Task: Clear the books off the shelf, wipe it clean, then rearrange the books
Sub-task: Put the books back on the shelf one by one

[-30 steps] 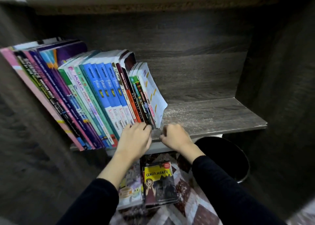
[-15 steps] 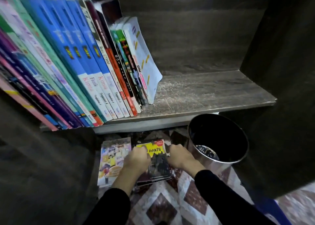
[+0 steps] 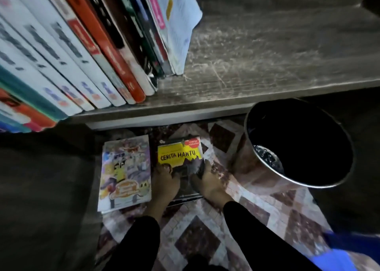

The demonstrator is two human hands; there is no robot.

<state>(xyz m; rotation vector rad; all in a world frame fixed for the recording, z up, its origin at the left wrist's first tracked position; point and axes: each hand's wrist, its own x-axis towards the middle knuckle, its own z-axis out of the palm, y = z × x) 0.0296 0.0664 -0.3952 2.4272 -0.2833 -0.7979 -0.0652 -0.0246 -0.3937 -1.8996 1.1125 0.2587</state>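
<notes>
Shelf: wooden shelf (image 3: pixel 267 55) crossed the upper part of the view. Its right part showed bare grain marked with pale scratches and dusty streaks.
Books on shelf: row of books (image 3: pixel 82 44) stood on the left part, spines toward the camera, all leaning left. Titles were too blurred to read.
End of row: pale book (image 3: pixel 181 24) with a yellow mark was the rightmost, its lower corner touching the shelf board.
Task item: CERITA HANTU book (image 3: pixel 178 154) lay flat on the floor (image 3: pixel 197 235) just below the shelf's front edge, with its yellow title panel face up. It seemed to rest on other thin dark books, though how many could not be told.
Left hand: left hand (image 3: pixel 166 180) was at the book's lower left edge, fingers (image 3: pixel 170 171) curled onto the cover and grasping it.
Right hand: right hand (image 3: pixel 207 182) was at the lower right edge, fingers curled round that side and grasping the same book.
Sleeves: black sleeves (image 3: pixel 139 246) covered both forearms to the wrist.
Neighbour: cartoon-cover book (image 3: pixel 125 172) lay flat just left of the held book, beside the left hand.
Bin: black bin (image 3: pixel 308 131) stood on the floor to the right, under the shelf edge and apart from the hands. Something glinted inside it.
Floor: the tiles were patterned in brown and pale diamonds.
Corner: blue object (image 3: pixel 345 254) showed at lower right, blurred and not identified.
</notes>
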